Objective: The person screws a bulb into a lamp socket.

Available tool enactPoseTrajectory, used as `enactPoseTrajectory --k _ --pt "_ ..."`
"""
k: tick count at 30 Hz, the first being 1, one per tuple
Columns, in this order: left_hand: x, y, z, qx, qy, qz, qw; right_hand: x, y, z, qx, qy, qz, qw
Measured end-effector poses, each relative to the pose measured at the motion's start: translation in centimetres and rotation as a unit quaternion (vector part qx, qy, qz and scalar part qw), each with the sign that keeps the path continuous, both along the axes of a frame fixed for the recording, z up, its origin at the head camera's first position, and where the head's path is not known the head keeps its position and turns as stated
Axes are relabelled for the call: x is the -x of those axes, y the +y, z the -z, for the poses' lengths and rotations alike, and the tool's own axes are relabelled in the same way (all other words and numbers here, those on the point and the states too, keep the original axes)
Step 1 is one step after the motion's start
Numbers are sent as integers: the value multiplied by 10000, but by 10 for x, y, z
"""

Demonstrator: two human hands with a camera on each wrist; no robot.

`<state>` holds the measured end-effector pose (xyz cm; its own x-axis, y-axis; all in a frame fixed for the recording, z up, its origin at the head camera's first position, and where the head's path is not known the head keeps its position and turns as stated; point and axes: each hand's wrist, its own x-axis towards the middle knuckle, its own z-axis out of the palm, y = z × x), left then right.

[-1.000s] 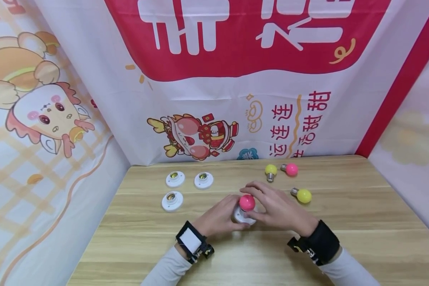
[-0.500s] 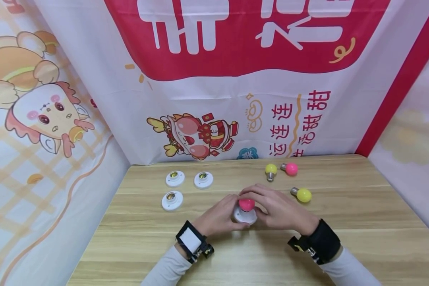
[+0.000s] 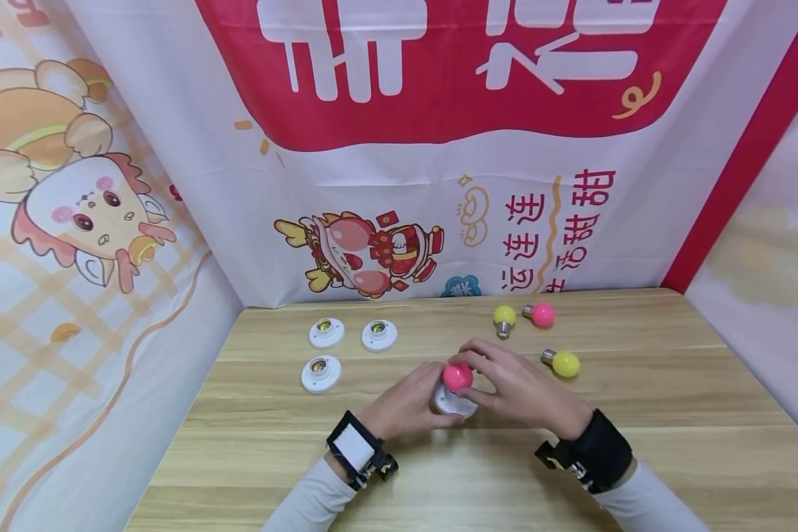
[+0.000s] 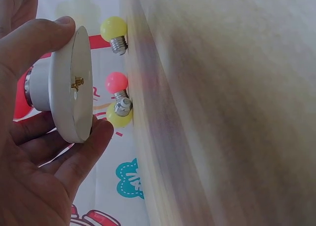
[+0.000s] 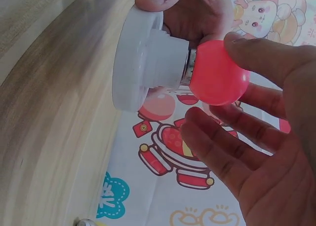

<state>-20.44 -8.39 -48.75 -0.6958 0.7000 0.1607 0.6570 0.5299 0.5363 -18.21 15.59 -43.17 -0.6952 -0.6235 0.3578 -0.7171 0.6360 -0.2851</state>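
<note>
In the head view my left hand (image 3: pixel 406 406) grips a white round lamp socket (image 3: pixel 448 403) by its base, fingers and thumb at the rim. The left wrist view shows the flat underside of the socket (image 4: pixel 71 95) with small brass screws, held off the tabletop. A pinkish-red light bulb (image 3: pixel 458 375) stands in the socket, a strip of its metal screw cap (image 5: pixel 190 65) showing above the collar in the right wrist view. My right hand (image 3: pixel 525 384) holds the bulb's round glass, thumb on one side and fingers on the other.
Three white lamp sockets, among them a near one (image 3: pixel 321 374), sit at the back left of the wooden table (image 3: pixel 253 443). Right of the hands lie a yellow bulb (image 3: pixel 504 316), a pink bulb (image 3: pixel 542 315) and another yellow bulb (image 3: pixel 566 363). Printed cloth (image 3: pixel 372 170) hangs behind.
My right fingers and thumb have shifted around the bulb, first further over its top, then back with the thumb in front. My left hand keeps the socket in the same place.
</note>
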Motion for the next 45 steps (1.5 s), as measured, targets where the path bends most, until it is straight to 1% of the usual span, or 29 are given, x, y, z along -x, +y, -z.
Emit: enactPoseTrajectory --k 5,11,15,22,30,34,39,41,45 --pt "1 0 1 -16 -13 6 10000 0 0 -1 -9 -27 -10 10000" --pt "2 1 3 -37 12 68 10000 -2 1 -3 -98 2 -416 9991" --pt "1 0 3 5 -82 19 10000 -2 0 -3 -113 -34 -588 9982" --pt "-1 -1 6 44 -209 -46 9998 -3 0 -3 -168 -201 -485 9985" --pt "-1 -3 6 21 -214 -51 9998 -3 0 -1 -220 -200 -272 9992" --pt "-1 -3 4 -10 -245 -73 9997 -2 0 -1 -220 -144 -234 9994" --pt "1 -2 3 -10 -42 0 10000 -2 1 0 -84 -58 -331 9994" --pt "2 -2 3 -23 68 66 10000 -2 1 0 -28 -72 -395 9992" --pt "3 -1 3 -72 129 182 9997 -1 2 0 -4 -179 -533 9984"
